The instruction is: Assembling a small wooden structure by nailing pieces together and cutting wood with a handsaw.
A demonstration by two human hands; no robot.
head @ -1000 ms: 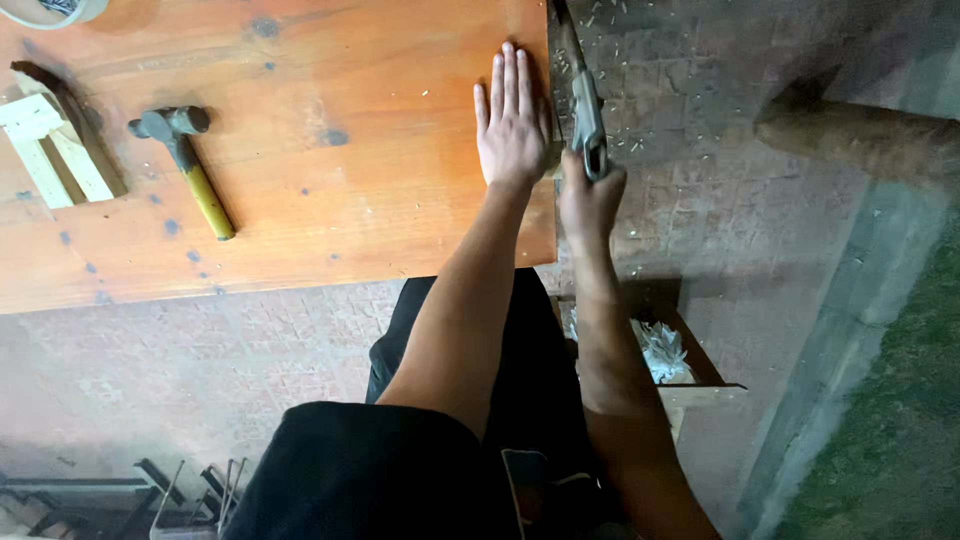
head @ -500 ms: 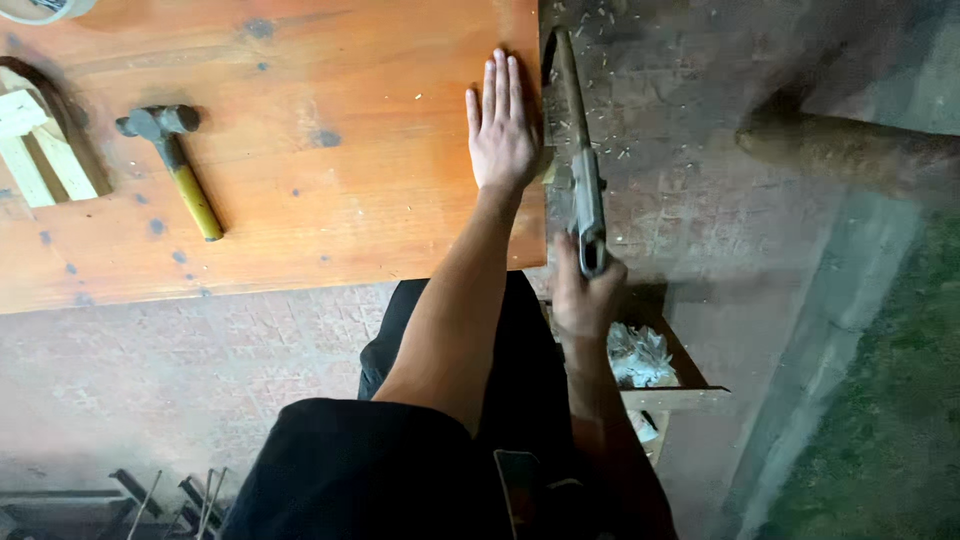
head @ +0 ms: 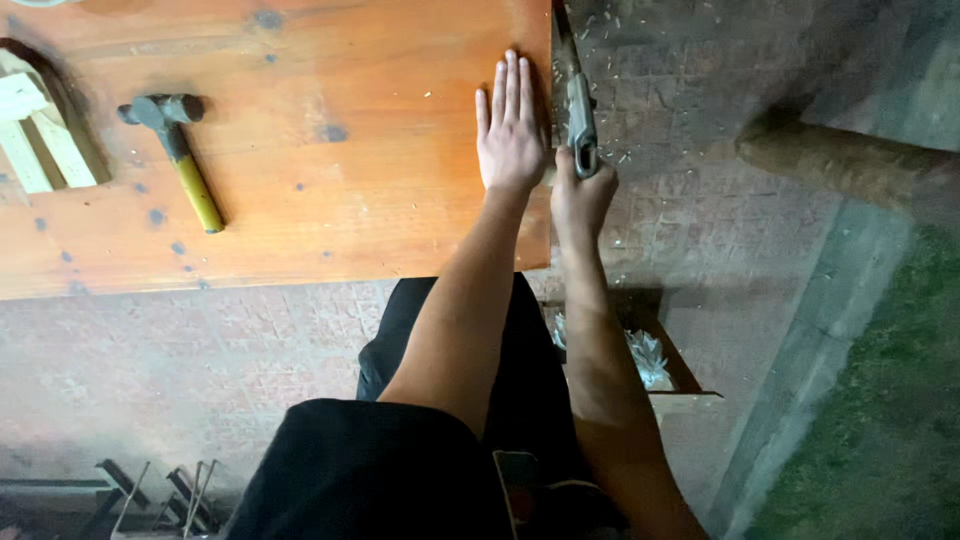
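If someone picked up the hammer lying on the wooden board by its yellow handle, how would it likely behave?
The hammer would probably feel head-heavy: its dark metal head looks bulky beside the slim yellow handle. It looks rigid, not floppy. The rounded head might let it rock if nudged on the board.

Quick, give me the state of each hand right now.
Left hand: open, flat on the board.
Right hand: closed on the saw handle at the board's edge.

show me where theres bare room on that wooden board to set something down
The widest bare patch of the wooden board lies between the hammer and the left hand. The left edge is crowded by pale wood pieces. The right edge is taken by the right hand gripping the saw.
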